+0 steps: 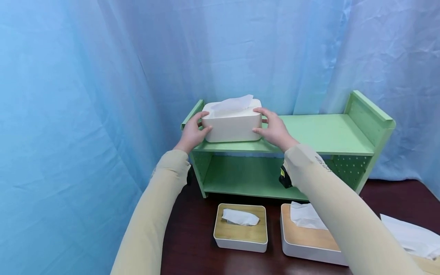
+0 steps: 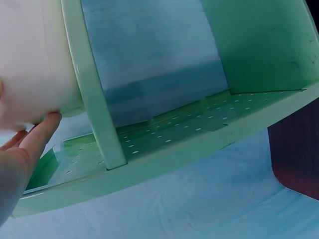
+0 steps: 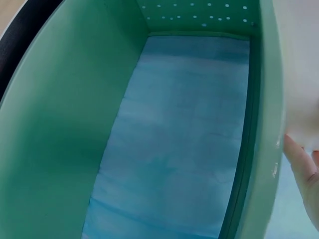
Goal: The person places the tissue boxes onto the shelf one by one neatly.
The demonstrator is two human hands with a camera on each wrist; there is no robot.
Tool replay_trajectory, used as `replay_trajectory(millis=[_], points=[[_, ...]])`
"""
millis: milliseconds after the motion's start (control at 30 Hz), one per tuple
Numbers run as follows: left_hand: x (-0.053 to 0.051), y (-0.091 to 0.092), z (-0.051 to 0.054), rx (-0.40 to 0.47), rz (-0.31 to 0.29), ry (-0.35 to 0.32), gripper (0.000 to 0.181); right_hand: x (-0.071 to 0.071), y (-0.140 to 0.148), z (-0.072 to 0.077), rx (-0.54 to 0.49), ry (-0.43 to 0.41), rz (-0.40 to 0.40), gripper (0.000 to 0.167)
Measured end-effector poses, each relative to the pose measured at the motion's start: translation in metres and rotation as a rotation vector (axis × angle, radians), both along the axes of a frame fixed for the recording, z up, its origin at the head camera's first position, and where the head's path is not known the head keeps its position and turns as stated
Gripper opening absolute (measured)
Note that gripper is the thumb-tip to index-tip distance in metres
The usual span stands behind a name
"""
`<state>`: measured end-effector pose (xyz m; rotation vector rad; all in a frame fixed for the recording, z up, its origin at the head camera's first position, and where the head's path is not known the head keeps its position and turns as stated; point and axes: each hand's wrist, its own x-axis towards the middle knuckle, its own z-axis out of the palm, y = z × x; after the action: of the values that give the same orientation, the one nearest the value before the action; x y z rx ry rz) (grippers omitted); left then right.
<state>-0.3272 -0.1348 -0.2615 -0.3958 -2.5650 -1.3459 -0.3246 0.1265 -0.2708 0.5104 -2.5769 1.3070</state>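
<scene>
From where I sit, I can see a white box (image 1: 233, 129) in the middle of the head view, at the left end of the top board of a green shelf (image 1: 314, 131). A thin white tissue (image 1: 237, 104) pokes up out of its top. The left hand (image 1: 193, 131) has hold of the box's left end and the right hand (image 1: 276, 129) has hold of its right end. On each hand I see the thumb on the front and a finger up by the top edge, spread only as far apart as the box needs. In the left wrist view, the box is up against the shelf's edge at the upper left, but I cannot tell if its whole bottom sits on the board. Low in the head view, on a dark table (image 1: 390, 196), there is a small box with a yellow-brown top (image 1: 240, 233). Just right of it is a box with an orange-brown top (image 1: 309, 238), partly behind the right sleeve (image 1: 343, 206). Another tissue (image 1: 412, 236) shows at the lower right. A blue curtain (image 1: 247, 46) hangs behind it all.
</scene>
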Motion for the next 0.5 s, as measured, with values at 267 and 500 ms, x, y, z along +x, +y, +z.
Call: replay_trajectory(millis=[267, 500], points=[[-0.0024, 0.0041, -0.0072, -0.001, 0.029, 0.028, 0.052, -0.0003, -0.0003, -0.0040, -0.044, 0.009, -0.024, 0.064], [0.0013, 0.0029, -0.0096, 0.050, 0.065, 0.060, 0.058, 0.0045, 0.0011, -0.0062, -0.061, 0.008, -0.052, 0.068]])
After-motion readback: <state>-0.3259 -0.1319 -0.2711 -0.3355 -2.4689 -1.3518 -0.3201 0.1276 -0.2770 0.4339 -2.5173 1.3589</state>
